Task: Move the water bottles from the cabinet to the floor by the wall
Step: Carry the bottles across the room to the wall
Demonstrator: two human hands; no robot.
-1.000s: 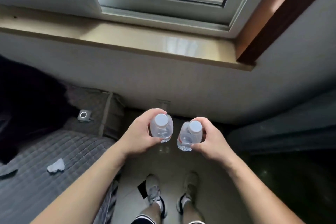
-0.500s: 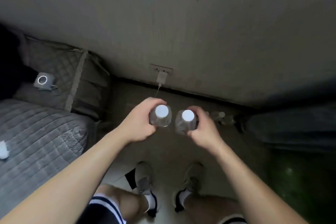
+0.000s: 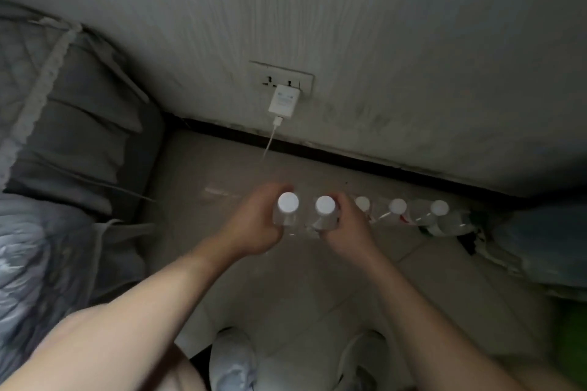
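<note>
My left hand [image 3: 254,225] grips a clear water bottle with a white cap [image 3: 287,209], held upright low over the tiled floor. My right hand [image 3: 346,225] grips a second such bottle [image 3: 324,213] right beside it. To the right, three more white-capped bottles [image 3: 397,211] stand in a row on the floor, a short way out from the wall [image 3: 381,57]. The two held bottles line up with the left end of that row. Whether their bases touch the floor is hidden by my hands.
A white charger [image 3: 283,101] is plugged into a wall socket above the dark baseboard, its cable running down to the floor. A grey quilted bed [image 3: 63,136] fills the left side. A dark bundle [image 3: 540,247] lies at the right. My shoes [image 3: 235,359] are below.
The camera has dropped much closer to the floor. Both hands have lowered the two bottles down beside the row standing near the wall.
</note>
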